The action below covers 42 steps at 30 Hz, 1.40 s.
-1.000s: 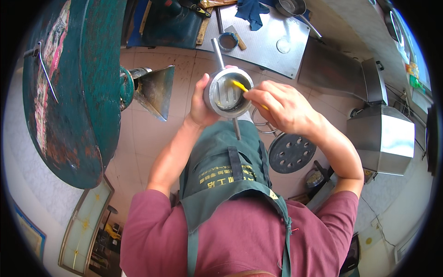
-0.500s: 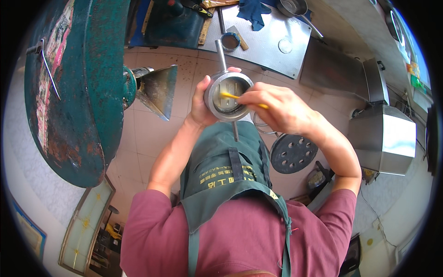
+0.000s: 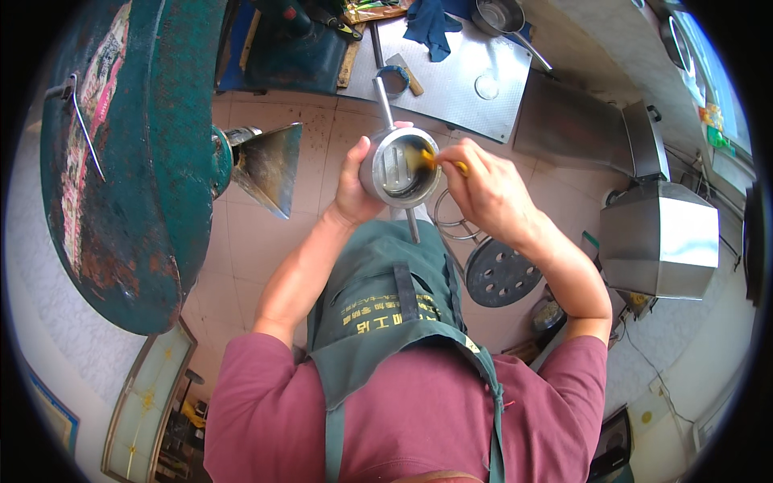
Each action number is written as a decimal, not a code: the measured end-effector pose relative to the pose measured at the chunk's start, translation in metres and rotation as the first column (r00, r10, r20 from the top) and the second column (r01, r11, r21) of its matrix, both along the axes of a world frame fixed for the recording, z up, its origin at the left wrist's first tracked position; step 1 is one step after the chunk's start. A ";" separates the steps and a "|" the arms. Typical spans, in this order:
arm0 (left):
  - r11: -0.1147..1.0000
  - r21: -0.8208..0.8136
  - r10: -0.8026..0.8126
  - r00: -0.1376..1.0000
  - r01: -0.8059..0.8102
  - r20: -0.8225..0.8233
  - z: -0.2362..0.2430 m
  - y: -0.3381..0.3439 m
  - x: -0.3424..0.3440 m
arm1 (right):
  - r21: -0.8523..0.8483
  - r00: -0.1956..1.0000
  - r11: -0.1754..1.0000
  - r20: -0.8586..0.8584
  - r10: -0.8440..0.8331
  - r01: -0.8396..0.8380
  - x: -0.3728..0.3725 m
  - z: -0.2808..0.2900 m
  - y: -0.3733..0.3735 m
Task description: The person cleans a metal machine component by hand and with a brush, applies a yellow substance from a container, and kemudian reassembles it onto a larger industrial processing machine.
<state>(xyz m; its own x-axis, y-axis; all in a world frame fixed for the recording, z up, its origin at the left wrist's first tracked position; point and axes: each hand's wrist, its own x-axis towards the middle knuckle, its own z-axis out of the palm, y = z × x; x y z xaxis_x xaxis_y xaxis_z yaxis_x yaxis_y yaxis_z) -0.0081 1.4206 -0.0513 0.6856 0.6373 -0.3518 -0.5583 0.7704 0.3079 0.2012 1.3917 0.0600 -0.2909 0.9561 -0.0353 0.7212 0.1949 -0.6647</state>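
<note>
My left hand (image 3: 354, 193) is wrapped round the side of a round metal cylinder (image 3: 395, 171) with a thick rim and long slots in its bottom. Two straight rod handles stick out from it, the longer pointing away and the other toward my apron. Its mouth faces up toward me. Between the fingers of my right hand (image 3: 493, 195) is a small yellow-handled brush (image 3: 428, 158). The brush end is inside the cylinder, near the right inner wall, and looks smeared by motion.
A big green machine (image 3: 169, 201) with a metal funnel (image 3: 270, 169) stands at left. Ahead is a metal-topped table (image 3: 459, 88) bearing a blue cloth (image 3: 431, 28) and a saucepan (image 3: 498, 16). A round plate with holes (image 3: 503, 274) and a steel hood-like box (image 3: 660, 237) are at right.
The brush has moved from the middle of the cylinder to its right inner side. My right hand has shifted and turned with it, while my left hand keeps its hold.
</note>
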 end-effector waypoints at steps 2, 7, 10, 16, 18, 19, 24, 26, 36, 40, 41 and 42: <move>1.000 0.013 0.025 1.000 -0.025 -0.011 -0.008 -0.001 0.001 | -0.234 0.961 0.970 -0.246 -0.129 0.071 -0.007 -0.003 -0.013; 0.995 -0.089 0.034 0.999 -0.035 -0.012 -0.025 -0.007 -0.005 | -0.512 0.676 0.833 -0.540 -0.501 0.208 -0.007 -0.014 -0.014; 0.985 -0.162 0.055 0.998 -0.058 -0.026 -0.040 -0.007 -0.017 | -0.460 0.509 0.809 -0.629 -0.588 0.366 0.018 -0.045 0.001; 0.943 -0.329 0.073 0.997 -0.058 0.032 -0.078 -0.023 -0.042 | -0.502 0.431 0.697 -0.552 -0.714 0.512 0.037 -0.204 0.072; 0.941 -0.336 0.048 0.999 -0.042 0.008 -0.082 -0.025 -0.045 | -0.528 0.448 0.678 -0.510 -0.734 0.511 0.032 -0.259 0.097; 0.943 -0.332 0.036 0.999 -0.029 0.015 -0.086 -0.026 -0.045 | -0.551 0.458 0.667 -0.484 -0.745 0.502 0.030 -0.285 0.105; 0.925 -0.379 0.036 0.996 -0.002 0.082 -0.104 -0.029 -0.034 | -0.627 0.495 0.546 -0.278 -0.823 0.555 0.016 -0.301 0.108; 0.934 -0.354 -0.036 0.999 0.045 0.031 -0.117 -0.025 -0.023 | -0.632 0.577 0.543 -0.179 -0.797 0.553 0.026 -0.303 0.070; 0.905 -0.377 -0.177 0.980 0.200 0.094 -0.214 -0.007 0.092 | -0.904 0.465 0.428 -0.367 -0.806 0.028 -0.002 -0.259 -0.103; 0.886 -0.436 -0.195 0.980 0.159 -0.039 -0.255 0.011 0.129 | -0.664 0.416 0.363 -0.084 -0.905 0.654 0.000 -0.308 -0.077; 0.899 -0.401 -0.204 0.979 0.176 -0.028 -0.279 0.016 0.131 | -0.585 0.447 0.420 -0.107 -0.888 0.694 0.006 -0.331 -0.075; 0.907 -0.388 -0.201 0.978 0.162 -0.062 -0.283 0.023 0.138 | -0.564 0.477 0.450 -0.110 -0.872 0.693 0.016 -0.349 -0.071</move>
<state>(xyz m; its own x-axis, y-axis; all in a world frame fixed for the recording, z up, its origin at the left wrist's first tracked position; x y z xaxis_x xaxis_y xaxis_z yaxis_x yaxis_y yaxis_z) 0.1300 1.4438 -0.3345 0.7261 0.3105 -0.6135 -0.3796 0.9250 0.0188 0.2171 1.3209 -0.2888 0.5043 0.6773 -0.5357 0.1192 -0.6690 -0.7336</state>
